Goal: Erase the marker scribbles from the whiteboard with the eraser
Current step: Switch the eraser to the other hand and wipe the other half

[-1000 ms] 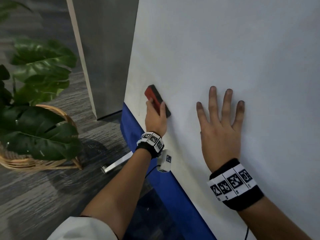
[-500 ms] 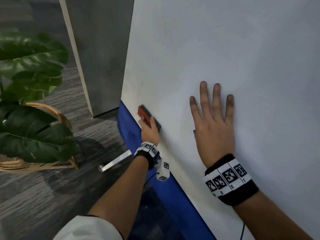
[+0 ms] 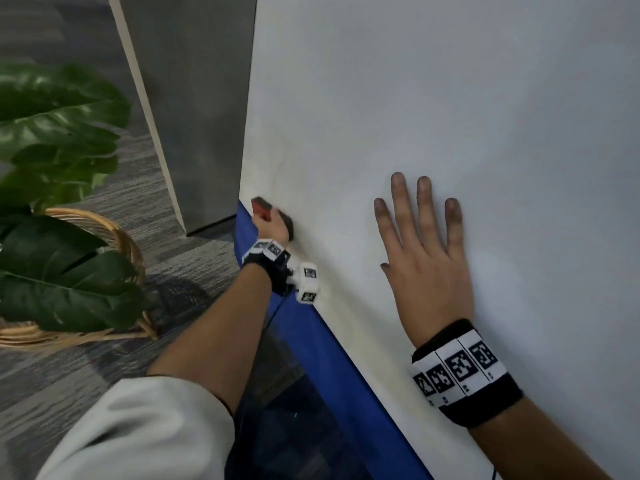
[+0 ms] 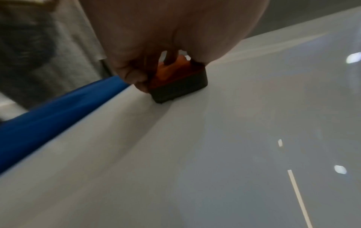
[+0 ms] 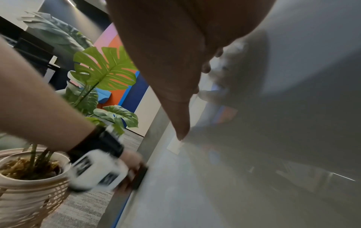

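At the whiteboard's (image 3: 450, 98) lower left corner, the left hand (image 3: 272, 228) grips the eraser (image 3: 263, 207). The right hand (image 3: 424, 258) lies flat on the board, fingers straight and spread.

Basket (image 3: 128, 244) w/ plant on carpet (image 3: 194, 282)

No legible words, brands or numbers appear. The only printed signs are black-and-white square code markers on the right wristband (image 3: 459, 370) and the left wristband (image 3: 268, 249); they cannot be read as text.
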A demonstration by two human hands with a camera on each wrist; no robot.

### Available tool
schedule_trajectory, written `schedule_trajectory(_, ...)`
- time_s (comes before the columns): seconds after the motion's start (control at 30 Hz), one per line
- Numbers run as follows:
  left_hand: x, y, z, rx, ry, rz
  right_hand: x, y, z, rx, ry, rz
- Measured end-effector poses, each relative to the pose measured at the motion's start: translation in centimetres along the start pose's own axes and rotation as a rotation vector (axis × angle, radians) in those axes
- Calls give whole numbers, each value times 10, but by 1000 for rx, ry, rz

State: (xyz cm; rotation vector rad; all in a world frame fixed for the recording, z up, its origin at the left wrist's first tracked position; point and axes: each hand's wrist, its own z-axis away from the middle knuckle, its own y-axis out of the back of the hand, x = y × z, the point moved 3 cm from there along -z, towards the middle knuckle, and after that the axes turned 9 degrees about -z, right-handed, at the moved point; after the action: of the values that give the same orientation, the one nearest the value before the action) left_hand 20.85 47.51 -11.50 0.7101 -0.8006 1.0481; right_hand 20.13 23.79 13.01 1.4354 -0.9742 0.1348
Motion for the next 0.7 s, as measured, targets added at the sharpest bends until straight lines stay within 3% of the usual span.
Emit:
schedule_trajectory(0.17,167,35,18,64,-520,97,-2,-3,0,17,-4,-22)
schedule_trajectory(0.23,188,33,22,87,-645,115,-1,-5,-1,19,-3,-16)
schedule_trajectory(0.33,128,23,3,59,-480,142,-1,-5,0,10,-5,-19)
schedule_trajectory(0.43,6,4,-12,-33,-140,62,-3,-8,0,6,7,-10)
schedule_trajectory(0.53,-92,-18,5,-122,187,18,-3,-10,1,32,11,-9)
schedule_trajectory(0.63,-132,-26,21,-206,376,1,-2,-9,2,27,7,-29)
schedule_trajectory(0.7,-124,-23,23,-217,356,4,-2,-9,3,25,19,-55)
